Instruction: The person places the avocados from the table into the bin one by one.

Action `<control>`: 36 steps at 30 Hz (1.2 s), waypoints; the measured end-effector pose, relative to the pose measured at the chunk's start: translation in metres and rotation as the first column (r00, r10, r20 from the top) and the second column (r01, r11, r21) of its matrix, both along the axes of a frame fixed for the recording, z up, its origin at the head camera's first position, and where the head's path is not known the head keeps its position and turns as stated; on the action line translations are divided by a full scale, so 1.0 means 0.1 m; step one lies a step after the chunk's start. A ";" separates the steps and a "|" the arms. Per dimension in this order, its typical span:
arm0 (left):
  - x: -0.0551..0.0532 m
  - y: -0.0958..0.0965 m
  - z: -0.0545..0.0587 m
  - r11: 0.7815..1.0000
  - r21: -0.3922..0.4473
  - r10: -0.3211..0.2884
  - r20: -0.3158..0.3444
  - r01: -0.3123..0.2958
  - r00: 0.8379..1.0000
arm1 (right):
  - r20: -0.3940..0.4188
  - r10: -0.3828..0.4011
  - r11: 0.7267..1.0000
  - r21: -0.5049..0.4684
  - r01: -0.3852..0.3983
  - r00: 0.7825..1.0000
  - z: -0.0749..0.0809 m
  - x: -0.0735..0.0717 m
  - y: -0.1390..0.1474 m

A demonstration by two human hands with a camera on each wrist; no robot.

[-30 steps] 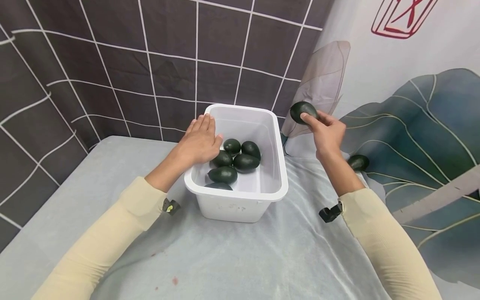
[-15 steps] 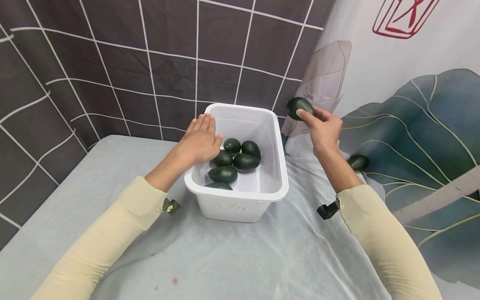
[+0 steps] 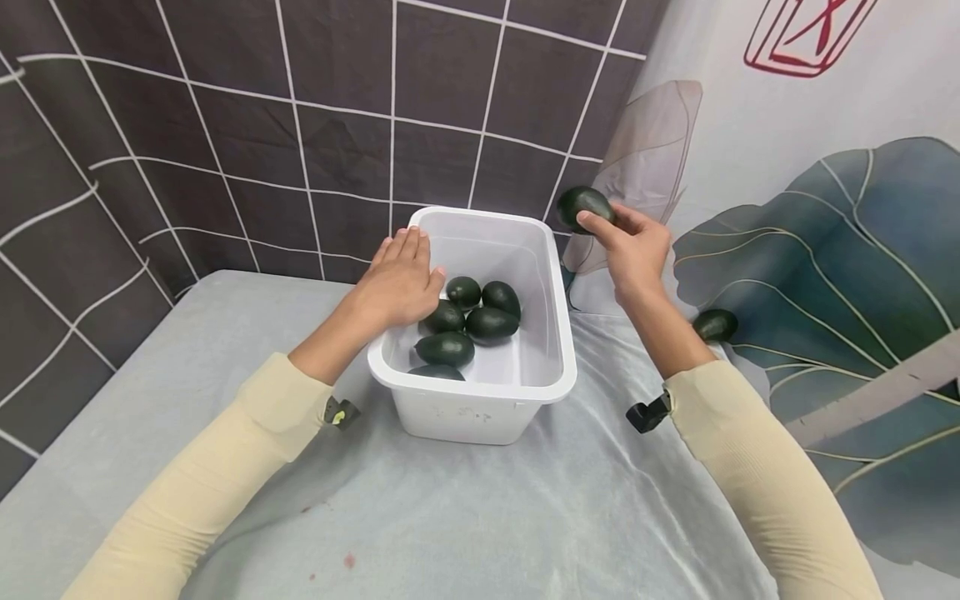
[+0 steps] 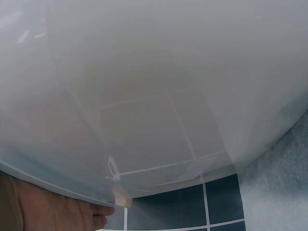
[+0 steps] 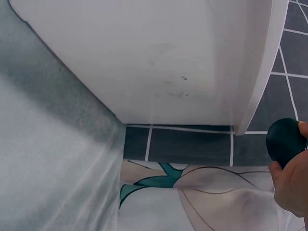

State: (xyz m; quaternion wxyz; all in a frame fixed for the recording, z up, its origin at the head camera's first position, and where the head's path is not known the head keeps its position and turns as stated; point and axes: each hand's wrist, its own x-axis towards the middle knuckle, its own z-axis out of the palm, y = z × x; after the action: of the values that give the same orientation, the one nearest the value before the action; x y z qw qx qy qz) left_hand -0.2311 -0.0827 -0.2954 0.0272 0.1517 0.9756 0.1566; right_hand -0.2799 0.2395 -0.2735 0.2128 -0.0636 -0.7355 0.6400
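A white plastic tub (image 3: pixel 471 415) stands on the cloth-covered table, with several dark green avocados (image 3: pixel 491 325) grouped on its floor. My left hand (image 3: pixel 397 283) rests on the tub's left rim, fingers straight and pointing away from me. In the left wrist view, the tub wall (image 4: pixel 144 96) fills most of the picture and the left hand (image 4: pixel 57 211) shows at its lower edge. My right hand (image 3: pixel 637 250) pinches an avocado (image 3: pixel 585 208) in the air, just beyond the tub's back right corner. The right wrist view also shows this held avocado (image 5: pixel 285 140), beside the tub wall.
Another avocado (image 3: pixel 716 325) lies at the right, partly behind my right forearm. A dark cloth (image 3: pixel 330 142) with white grid lines hangs behind the table, and a leaf-patterned cloth (image 3: pixel 847 250) is at the right. Grey-blue cloth (image 3: pixel 450 525) covers the table.
My right hand has moved left and slightly up with its avocado, closer to the tub. The left hand and the avocados inside the tub stay where they were.
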 end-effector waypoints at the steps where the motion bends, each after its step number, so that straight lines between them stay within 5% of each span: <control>1: 0.00 0.00 0.00 1.000 0.001 0.000 0.000 0.000 1.000 | -0.003 0.003 1.000 0.002 -0.003 1.000 0.00 0.00 -0.02; 9: 0.00 -0.01 0.00 1.000 -0.003 -0.002 0.006 0.002 1.000 | -0.043 0.057 0.998 -0.010 -0.058 0.997 0.00 -0.02 -0.16; 36: 0.01 0.00 0.01 1.000 0.000 -0.003 0.009 0.003 1.000 | 0.039 0.113 0.990 0.083 -0.116 0.993 -0.02 -0.06 -0.41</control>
State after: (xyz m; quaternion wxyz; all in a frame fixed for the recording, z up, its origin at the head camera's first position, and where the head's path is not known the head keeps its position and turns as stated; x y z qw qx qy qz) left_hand -0.2303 -0.0830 -0.2942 0.0320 0.1525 0.9752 0.1573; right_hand -0.2855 0.1982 -0.2751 0.1657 -0.0230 -0.7681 0.6181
